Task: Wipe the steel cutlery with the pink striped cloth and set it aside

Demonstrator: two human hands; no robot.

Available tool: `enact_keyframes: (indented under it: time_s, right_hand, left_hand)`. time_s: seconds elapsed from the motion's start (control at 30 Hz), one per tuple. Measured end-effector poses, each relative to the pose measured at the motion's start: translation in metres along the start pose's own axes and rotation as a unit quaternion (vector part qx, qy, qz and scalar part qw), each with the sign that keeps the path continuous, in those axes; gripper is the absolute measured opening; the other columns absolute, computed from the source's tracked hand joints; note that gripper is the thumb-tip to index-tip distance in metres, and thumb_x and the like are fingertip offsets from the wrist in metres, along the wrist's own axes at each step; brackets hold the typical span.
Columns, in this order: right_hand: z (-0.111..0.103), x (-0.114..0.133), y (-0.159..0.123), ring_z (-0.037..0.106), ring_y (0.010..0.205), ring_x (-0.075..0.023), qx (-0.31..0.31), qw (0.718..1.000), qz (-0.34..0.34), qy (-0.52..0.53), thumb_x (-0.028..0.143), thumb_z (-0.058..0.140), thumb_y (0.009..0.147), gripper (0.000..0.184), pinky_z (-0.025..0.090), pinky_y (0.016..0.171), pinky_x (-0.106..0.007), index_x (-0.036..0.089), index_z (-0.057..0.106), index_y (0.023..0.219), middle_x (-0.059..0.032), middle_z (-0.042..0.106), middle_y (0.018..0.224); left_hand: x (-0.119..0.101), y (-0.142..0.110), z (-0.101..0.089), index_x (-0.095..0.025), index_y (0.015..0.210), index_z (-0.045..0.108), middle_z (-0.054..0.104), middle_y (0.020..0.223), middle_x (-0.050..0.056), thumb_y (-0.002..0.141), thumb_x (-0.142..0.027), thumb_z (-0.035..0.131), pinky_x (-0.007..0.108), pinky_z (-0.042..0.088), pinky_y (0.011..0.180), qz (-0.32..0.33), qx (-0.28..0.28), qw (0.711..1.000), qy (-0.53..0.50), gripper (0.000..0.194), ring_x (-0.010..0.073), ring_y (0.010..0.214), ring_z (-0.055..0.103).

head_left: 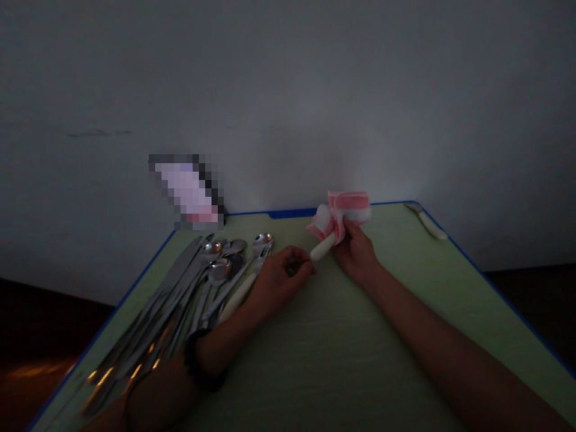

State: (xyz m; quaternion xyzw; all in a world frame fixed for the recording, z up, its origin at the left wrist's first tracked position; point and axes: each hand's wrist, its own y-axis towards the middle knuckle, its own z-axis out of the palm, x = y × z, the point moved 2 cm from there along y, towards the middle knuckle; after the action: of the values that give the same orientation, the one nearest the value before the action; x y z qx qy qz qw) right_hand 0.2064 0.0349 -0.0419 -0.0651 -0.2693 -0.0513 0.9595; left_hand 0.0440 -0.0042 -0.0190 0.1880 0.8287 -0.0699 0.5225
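Pink-and-white cloth (pixel 353 207), one, 12 o'clock on the table (pixel 360 360), pinched closed in my right hand (pixel 357 255) around a utensil, pale handle (pixel 323 247) out toward 7 o'clock. My left hand (pixel 281 276): fingers half-curled beside its end, contact or hold, cannot tell. Progress, judged: one piece under way; pale-handled utensil (pixel 432 227) apart, 2 o'clock; cutlery pile (pixel 220 270), 9 to 10 o'clock; finished count unclear. Hidden: wrapped head; pile partly behind my left arm. Pixelated: object (pixel 189 192), 10 o'clock

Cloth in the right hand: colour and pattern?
Pink and white, in bands; the cloth shows in the head view.
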Motion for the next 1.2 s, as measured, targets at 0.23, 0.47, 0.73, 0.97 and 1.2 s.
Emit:
enact_keyframes:
  time_s: [0.23, 0.47, 0.73, 0.97, 1.2]
  right_hand:
    - [-0.002, -0.001, 0.002, 0.059, 0.072, -0.0117, 0.005, 1.0, -0.006, -0.016, 0.022, 0.053, 0.079, 0.003, 0.052, 0.069, -0.028, 0.021, 0.056, 0.079, 0.0018, 0.064, 0.079]
    - [-0.002, -0.001, 0.002, 0.057, 0.067, -0.011, 0.001, 1.0, -0.002, -0.012, 0.021, 0.051, 0.08, 0.004, 0.051, 0.065, -0.027, 0.021, 0.055, 0.079, 0.0017, 0.063, 0.081]
    - [0.005, -0.002, -0.006, 0.055, 0.062, -0.0102, 0.018, 0.999, 0.013, -0.037, 0.024, 0.057, 0.077, 0.007, 0.047, 0.054, -0.023, 0.02, 0.056, 0.083, 0.0036, 0.061, 0.073]
    - [0.011, -0.002, -0.014, 0.054, 0.061, -0.0087, 0.069, 0.991, 0.026, -0.111, 0.028, 0.064, 0.072, 0.013, 0.045, 0.054, -0.02, 0.019, 0.058, 0.079, 0.0035, 0.061, 0.071]
    - [0.018, -0.003, -0.021, 0.058, 0.071, -0.012, 0.127, 0.981, 0.053, -0.138, 0.022, 0.068, 0.067, 0.021, 0.047, 0.066, -0.024, 0.019, 0.059, 0.085, 0.0015, 0.064, 0.076]
  left_hand:
    - [0.001, 0.0, 0.0, -0.017, 0.083, 0.056, 0.067, 0.074, 0.001, 0.079, -0.026, 0.053, 0.02, 0.046, 0.053, 0.003, -0.005, 1.0, 0.006, 0.01, 0.0098, 0.055, 0.058]
    - [0.001, 0.0, 0.001, -0.018, 0.082, 0.054, 0.066, 0.074, 0.001, 0.079, -0.025, 0.053, 0.02, 0.044, 0.052, 0.007, -0.004, 1.0, 0.011, 0.008, 0.0095, 0.055, 0.057]
    - [-0.006, 0.0, 0.0, -0.017, 0.092, 0.058, 0.064, 0.068, 0.0, 0.08, -0.042, 0.052, 0.022, 0.042, 0.051, 0.005, 0.011, 0.996, 0.088, 0.028, 0.0127, 0.057, 0.058]
    - [-0.01, -0.002, -0.001, -0.018, 0.075, 0.062, 0.064, 0.062, 0.0, 0.086, -0.044, 0.041, 0.022, 0.038, 0.05, 0.0, 0.036, 0.988, 0.152, 0.036, 0.0134, 0.053, 0.057]
    - [-0.014, -0.004, 0.0, -0.017, 0.072, 0.059, 0.061, 0.061, 0.0, 0.088, -0.041, 0.037, 0.023, 0.037, 0.051, 0.024, 0.062, 0.982, 0.176, 0.037, 0.0138, 0.054, 0.055]
